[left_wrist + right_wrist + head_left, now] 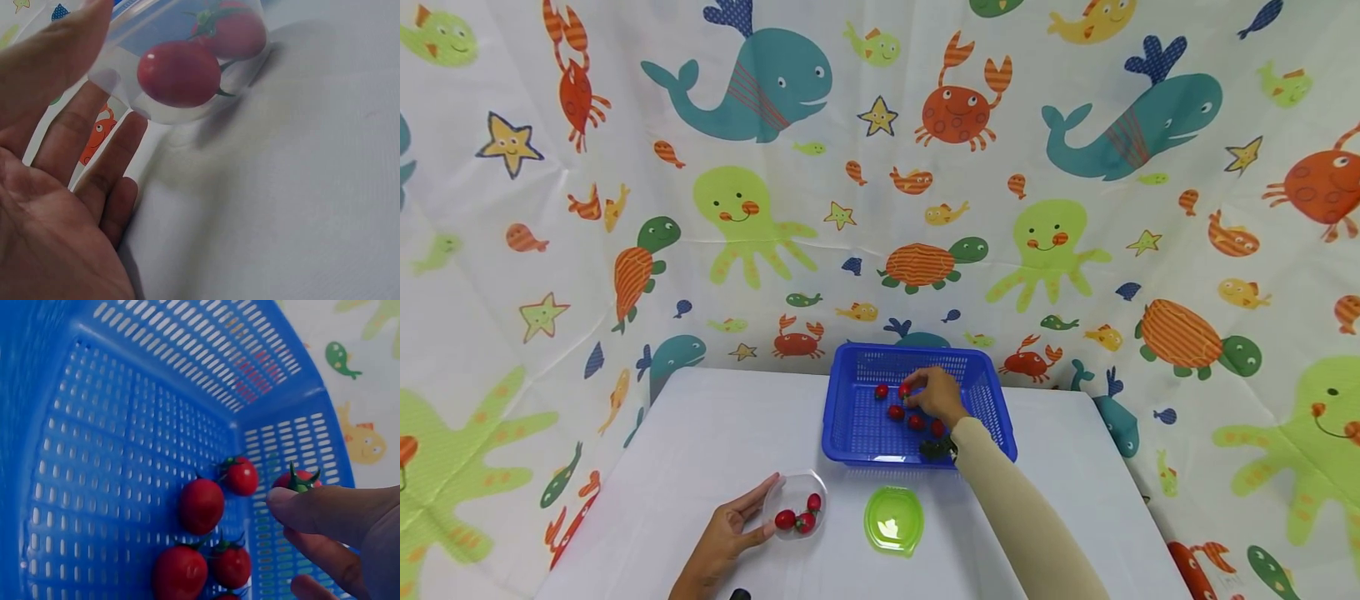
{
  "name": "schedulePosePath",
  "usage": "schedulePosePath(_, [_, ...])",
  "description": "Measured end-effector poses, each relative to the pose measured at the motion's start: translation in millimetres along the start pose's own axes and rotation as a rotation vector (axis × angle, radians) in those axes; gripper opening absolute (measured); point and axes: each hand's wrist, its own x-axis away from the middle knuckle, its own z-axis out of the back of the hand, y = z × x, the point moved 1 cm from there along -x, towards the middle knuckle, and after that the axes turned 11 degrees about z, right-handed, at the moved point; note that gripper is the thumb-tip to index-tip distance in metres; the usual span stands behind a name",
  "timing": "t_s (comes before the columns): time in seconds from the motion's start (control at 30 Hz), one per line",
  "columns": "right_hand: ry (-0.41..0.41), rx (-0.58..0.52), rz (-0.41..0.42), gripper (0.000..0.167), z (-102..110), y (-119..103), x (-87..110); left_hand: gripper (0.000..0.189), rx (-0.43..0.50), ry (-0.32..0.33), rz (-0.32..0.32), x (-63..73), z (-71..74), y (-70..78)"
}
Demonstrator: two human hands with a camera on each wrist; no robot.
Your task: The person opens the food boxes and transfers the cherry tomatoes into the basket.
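Observation:
My left hand [724, 532] grips a small clear plastic container [125, 56] between thumb and fingers, on the white table. Inside the container lie three red cherry tomatoes [785, 519] with green stems, two of them large in the left wrist view. My right hand [937, 395] reaches into a blue perforated basket [842, 425] and pinches one cherry tomato [302, 479] between thumb and fingertips. Several other cherry tomatoes [201, 506] lie on the basket floor below and beside that hand. A dark green thing [934, 449] sits at the basket's near side, partly hidden by the right wrist.
A bright green lid [893, 520] lies flat on the white table [737, 433], right of the container and in front of the basket. Behind the table hangs a curtain [865, 225] printed with sea animals. A small black object [740, 594] shows at the bottom edge.

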Motion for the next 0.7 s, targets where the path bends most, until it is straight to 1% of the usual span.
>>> schedulePosePath(0.13, [-0.036, 0.053, 0.007, 0.029, -1.4, 1.6, -3.1, 0.068, 0.0, 0.006, 0.007, 0.2, -0.2, 1.0])
schedulePosePath(0.23, [-0.044, 0.081, -0.005, 0.028, -3.0, 5.6, -5.2, 0.067, 0.007, 0.001, 0.002, 0.3, -0.6, 1.2])
schedulePosePath(0.4, [-0.052, 0.094, -0.036, 0.027, -6.8, 11.2, -6.5, 0.066, 0.002, -0.009, -0.007, 0.9, -0.9, 0.7])
schedulePosePath(0.7, [-0.069, 0.117, -0.022, 0.027, -10.3, 10.5, -8.8, 0.067, -0.002, -0.002, -0.006, 0.1, 0.5, -0.2])
